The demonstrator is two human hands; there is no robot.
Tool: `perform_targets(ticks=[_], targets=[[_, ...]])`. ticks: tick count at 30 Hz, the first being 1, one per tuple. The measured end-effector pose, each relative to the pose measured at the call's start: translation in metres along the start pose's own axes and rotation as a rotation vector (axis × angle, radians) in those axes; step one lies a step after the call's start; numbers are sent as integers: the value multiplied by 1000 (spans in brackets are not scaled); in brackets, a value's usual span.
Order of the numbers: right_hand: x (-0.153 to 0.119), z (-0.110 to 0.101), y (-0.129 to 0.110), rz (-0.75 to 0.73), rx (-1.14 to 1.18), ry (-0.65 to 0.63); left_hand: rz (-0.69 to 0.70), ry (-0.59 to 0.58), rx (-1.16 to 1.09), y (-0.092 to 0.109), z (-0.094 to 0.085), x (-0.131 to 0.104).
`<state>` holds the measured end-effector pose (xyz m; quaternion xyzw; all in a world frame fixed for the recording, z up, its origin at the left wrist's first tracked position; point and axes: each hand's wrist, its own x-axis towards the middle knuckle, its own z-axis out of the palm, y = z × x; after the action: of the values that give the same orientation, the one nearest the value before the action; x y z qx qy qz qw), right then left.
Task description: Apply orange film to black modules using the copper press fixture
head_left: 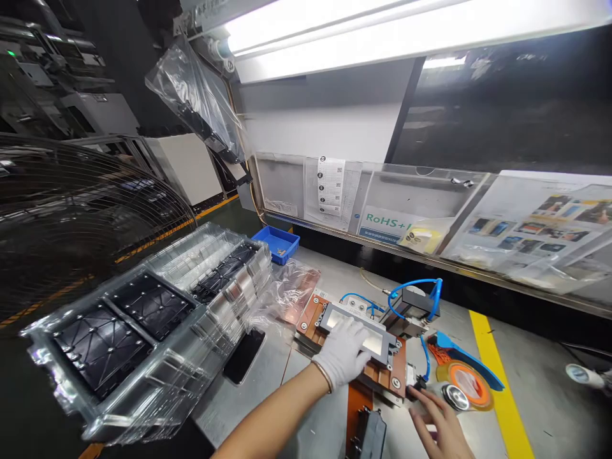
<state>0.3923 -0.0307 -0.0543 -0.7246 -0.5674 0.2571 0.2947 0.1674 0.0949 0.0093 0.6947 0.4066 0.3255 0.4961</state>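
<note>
My left hand (342,350), in a white glove, rests spread over a grey rectangular frame (382,352) with a pale panel inside it. The frame sits in a brown fixture (308,322) with metal bolts at its corners. My right hand (437,424) is bare, its fingers apart, at the fixture's right end. Its fingertips are close to a small black fitting (419,384); whether they touch it I cannot tell. A black plastic part (370,435) lies in front of the fixture. Behind it stands a pneumatic device with blue hoses (415,284).
Stacked clear trays with black parts (201,319) fill the left. A phone (243,357), plastic bag (287,290) and blue bin (277,244) lie nearby. Right of the fixture are a tape roll (466,382) and a blue-orange tool (466,361). A lamp (406,32) hangs above.
</note>
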Motion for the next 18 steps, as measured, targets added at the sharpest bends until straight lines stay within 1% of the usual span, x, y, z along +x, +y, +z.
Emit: perform_targets(ticks=[2, 4, 6, 8, 9, 11, 14, 15, 16, 18], targets=[[19, -4, 1, -33, -69, -22, 54, -16, 56, -5, 9, 3], [32, -8, -1, -40, -96, -35, 71, -18, 102, -11, 15, 5], [39, -12, -6, -40, -110, -46, 76, -21, 144, -13, 15, 5], [43, -17, -11, -37, -115, -65, 73, -17, 188, -11, 10, 5], [43, -19, -13, -30, -110, -74, 61, -3, 210, -11, 4, 5], [44, -22, -18, -9, -79, -86, 4, 66, 254, -12, -11, 3], [46, -19, -24, 55, 31, -84, -162, 209, 311, -20, -41, 0], [49, -15, -26, 89, 84, -87, -225, 236, 325, -23, -51, 0], [51, -10, -29, 126, 140, -97, -283, 245, 335, -26, -59, 1], [59, 1, -34, 199, 253, -128, -365, 219, 346, -31, -71, 6]])
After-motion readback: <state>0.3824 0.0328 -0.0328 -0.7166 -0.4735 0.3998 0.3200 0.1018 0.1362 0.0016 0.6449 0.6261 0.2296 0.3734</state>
